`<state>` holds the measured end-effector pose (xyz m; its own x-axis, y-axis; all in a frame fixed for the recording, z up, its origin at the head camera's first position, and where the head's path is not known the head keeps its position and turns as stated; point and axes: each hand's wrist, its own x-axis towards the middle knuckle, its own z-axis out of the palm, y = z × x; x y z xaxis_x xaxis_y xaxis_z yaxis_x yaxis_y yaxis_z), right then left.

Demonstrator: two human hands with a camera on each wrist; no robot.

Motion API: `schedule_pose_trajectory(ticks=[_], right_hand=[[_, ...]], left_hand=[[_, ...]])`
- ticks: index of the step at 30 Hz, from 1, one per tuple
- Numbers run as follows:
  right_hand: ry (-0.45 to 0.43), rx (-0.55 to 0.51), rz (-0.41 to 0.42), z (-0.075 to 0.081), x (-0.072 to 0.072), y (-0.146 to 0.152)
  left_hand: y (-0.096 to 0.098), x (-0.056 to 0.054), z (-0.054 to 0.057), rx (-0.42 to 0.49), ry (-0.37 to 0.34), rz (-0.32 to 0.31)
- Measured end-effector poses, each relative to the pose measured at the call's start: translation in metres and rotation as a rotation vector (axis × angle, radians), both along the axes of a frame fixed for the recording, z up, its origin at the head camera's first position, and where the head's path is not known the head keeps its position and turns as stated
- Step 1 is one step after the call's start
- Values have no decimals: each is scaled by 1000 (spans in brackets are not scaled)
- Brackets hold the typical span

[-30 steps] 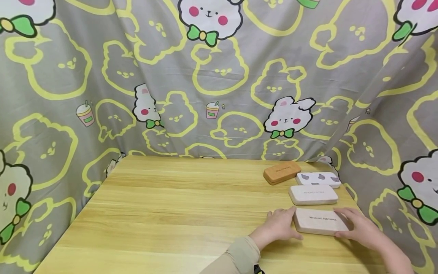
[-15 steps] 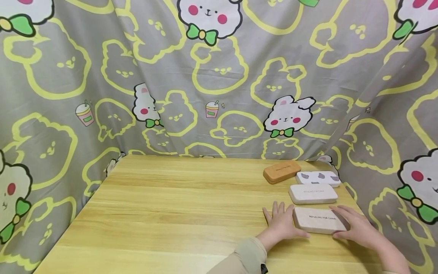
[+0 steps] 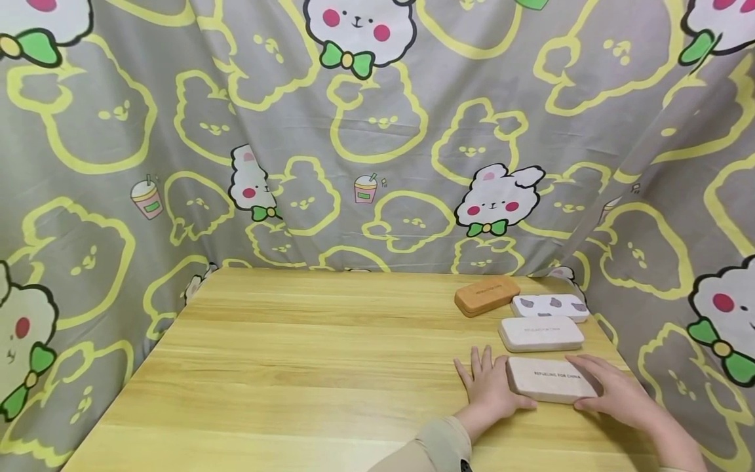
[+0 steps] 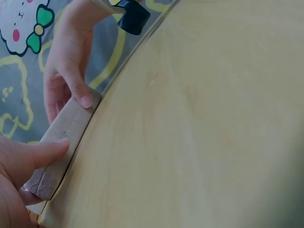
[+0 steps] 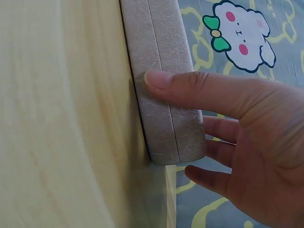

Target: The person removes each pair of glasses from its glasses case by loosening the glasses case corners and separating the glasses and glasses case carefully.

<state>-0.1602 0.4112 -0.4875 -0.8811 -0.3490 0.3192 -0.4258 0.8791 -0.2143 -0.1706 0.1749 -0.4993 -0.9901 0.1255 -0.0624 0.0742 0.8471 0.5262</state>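
A beige glasses case (image 3: 548, 385) with dark lettering lies on the table near its right side. My left hand (image 3: 491, 388) holds the left end, thumb along the front and the other fingers spread toward the back. At the opposite end, my right hand (image 3: 622, 394) grips the case between its thumb in front and its fingers behind. The right wrist view shows the right thumb (image 5: 190, 85) across the seam of the case (image 5: 164, 128). Seen from the left wrist, the left thumb (image 4: 45, 154) presses the case's front side (image 4: 71, 128).
Just behind stands a paler glasses case (image 3: 539, 335). Farther back are a white case with grey prints (image 3: 539, 307) and an orange-brown case (image 3: 486, 296). A patterned curtain (image 3: 407, 151) encloses the wooden table (image 3: 283, 367) at the back and sides.
My left hand has shifted slightly right, its fingers fanning out and its thumb moving along the case's front. The right hand and the case have hardly moved.
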Motion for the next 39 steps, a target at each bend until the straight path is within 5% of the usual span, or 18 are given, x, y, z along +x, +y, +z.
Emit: schedule_pose_trajectory(ticks=[10, 21, 30, 39], right_hand=[[-74, -10, -35, 4, -3, 0], [-153, -56, -29, 11, -10, 1], [-351, 16, -68, 33, -22, 5], [-516, -7, -9, 47, -34, 14]], left_hand=[[5, 0, -2, -25, 46, 51], [5, -2, -2, -33, 19, 57], [5, 0, 0, -61, 24, 60], [7, -2, -4, -55, 14, 65]])
